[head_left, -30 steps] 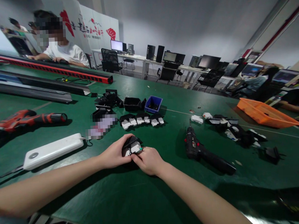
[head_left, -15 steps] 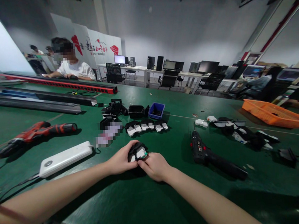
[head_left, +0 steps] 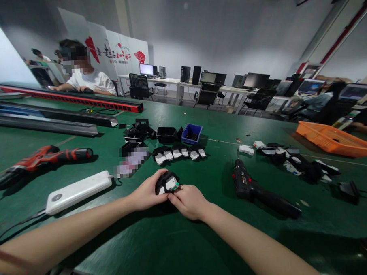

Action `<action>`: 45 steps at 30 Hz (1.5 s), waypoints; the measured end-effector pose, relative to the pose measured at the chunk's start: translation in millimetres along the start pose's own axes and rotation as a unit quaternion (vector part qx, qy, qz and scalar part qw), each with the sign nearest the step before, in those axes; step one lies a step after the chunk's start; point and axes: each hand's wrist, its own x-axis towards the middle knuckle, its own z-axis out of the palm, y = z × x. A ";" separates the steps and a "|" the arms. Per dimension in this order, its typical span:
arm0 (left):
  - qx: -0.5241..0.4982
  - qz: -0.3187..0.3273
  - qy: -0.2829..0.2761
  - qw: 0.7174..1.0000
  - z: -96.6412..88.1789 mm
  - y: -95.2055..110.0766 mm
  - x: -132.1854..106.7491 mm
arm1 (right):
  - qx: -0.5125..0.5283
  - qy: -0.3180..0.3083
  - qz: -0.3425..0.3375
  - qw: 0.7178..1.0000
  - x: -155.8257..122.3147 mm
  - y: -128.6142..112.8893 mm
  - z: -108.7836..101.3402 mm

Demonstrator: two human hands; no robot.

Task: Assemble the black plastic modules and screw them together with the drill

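Observation:
Between my two hands, just above the green table (head_left: pixel 182 251), is a black plastic housing with a white block and a small green piece (head_left: pixel 170 185). My left hand (head_left: pixel 149 192) wraps around its left side, thumb along the near edge. My right hand (head_left: pixel 188 200) is closed against its lower right side, fingers by the green end; its fingertips are partly hidden. Beyond my hands, several similar black-and-white parts (head_left: pixel 179 152) stand in a row. Right of them lies a black cordless screwdriver (head_left: pixel 244 181), its bit pointing away from me.
A red-and-black power drill (head_left: pixel 43 162) and a white power strip (head_left: pixel 79 192) lie left. Behind the row stand a black bin (head_left: pixel 166 134) and a blue bin (head_left: pixel 192 134). Loose parts (head_left: pixel 297 165) and an orange basket (head_left: pixel 332 141) are right. A person (head_left: pixel 86 79) sits across the table.
The view has shifted slightly. Both hands keep hold of the black-and-white part, which has tilted a little, showing its white face and green end at a slightly different angle.

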 end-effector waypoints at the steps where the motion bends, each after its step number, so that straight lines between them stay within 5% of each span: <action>1: 0.000 0.001 0.001 1.000 0.0 -0.2 0.0 | 0.001 0.000 0.000 1.000 0.0 0.0 0.0; 45: -0.002 -0.007 -0.002 1.000 0.6 -0.6 1.0 | -0.007 -0.009 0.001 1.000 0.5 1.3 2.4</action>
